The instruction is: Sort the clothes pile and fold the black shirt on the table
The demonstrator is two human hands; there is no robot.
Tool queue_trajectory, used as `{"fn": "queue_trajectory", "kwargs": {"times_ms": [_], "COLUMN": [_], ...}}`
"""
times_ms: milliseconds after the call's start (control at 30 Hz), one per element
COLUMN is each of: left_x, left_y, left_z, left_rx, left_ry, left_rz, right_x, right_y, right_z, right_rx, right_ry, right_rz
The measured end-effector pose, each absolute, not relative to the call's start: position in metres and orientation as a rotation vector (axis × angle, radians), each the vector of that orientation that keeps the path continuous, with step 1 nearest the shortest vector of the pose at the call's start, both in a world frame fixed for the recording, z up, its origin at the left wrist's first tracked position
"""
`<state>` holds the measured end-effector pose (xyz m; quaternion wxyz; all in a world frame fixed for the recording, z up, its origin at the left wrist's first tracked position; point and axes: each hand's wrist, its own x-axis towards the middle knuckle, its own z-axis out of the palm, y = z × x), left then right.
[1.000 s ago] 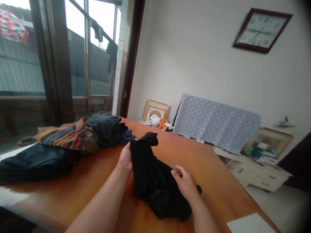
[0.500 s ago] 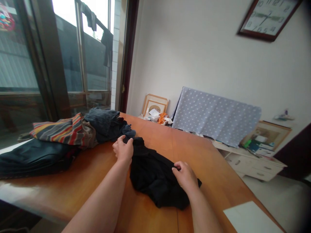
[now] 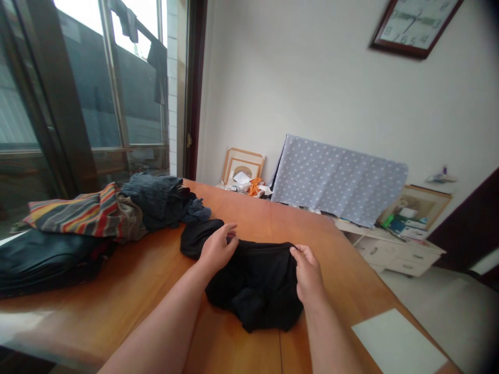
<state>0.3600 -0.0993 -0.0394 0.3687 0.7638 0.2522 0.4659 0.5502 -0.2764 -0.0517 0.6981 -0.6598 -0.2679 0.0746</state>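
A dark, black garment (image 3: 253, 285) lies bunched on the wooden table in front of me; its exact kind does not show. My right hand (image 3: 309, 270) pinches its upper right corner between thumb and fingers, lifting that edge a little. On the upper left part rests my left hand (image 3: 220, 248), its fingers curled at the cloth's top edge. Between both hands that edge runs nearly straight. Beyond my left hand a rounded black fold (image 3: 197, 236) bulges out onto the table.
Left on the wooden table (image 3: 312, 234) are a striped cloth (image 3: 81, 210), grey-blue clothes (image 3: 154, 195) and a dark folded garment (image 3: 47, 259). A white sheet (image 3: 397, 340) lies near the right edge. Behind stands a low white cabinet (image 3: 390, 254) beside a dotted cover (image 3: 339, 176).
My left hand has moved right along the black garment, from its far left end inward. My right hand has raised its corner, and the top edge is now straighter. The view has shifted slightly right.
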Motion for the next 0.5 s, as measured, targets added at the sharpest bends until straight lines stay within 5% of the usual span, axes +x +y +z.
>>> {"fn": "queue_trajectory", "kwargs": {"times_ms": [300, 500], "left_x": [0.36, 0.369], "left_y": [-0.136, -0.147], "left_z": [-0.029, -0.044], "left_rx": [2.232, 2.461], "left_ry": [0.405, 0.412], "left_rz": [0.862, 0.651], "right_x": [0.522, 0.511], "right_y": [-0.277, -0.268], "right_z": [-0.035, -0.046], "right_rx": [-1.16, -1.272], "right_ry": [-0.721, -1.063], "right_rz": [0.635, 0.534]}}
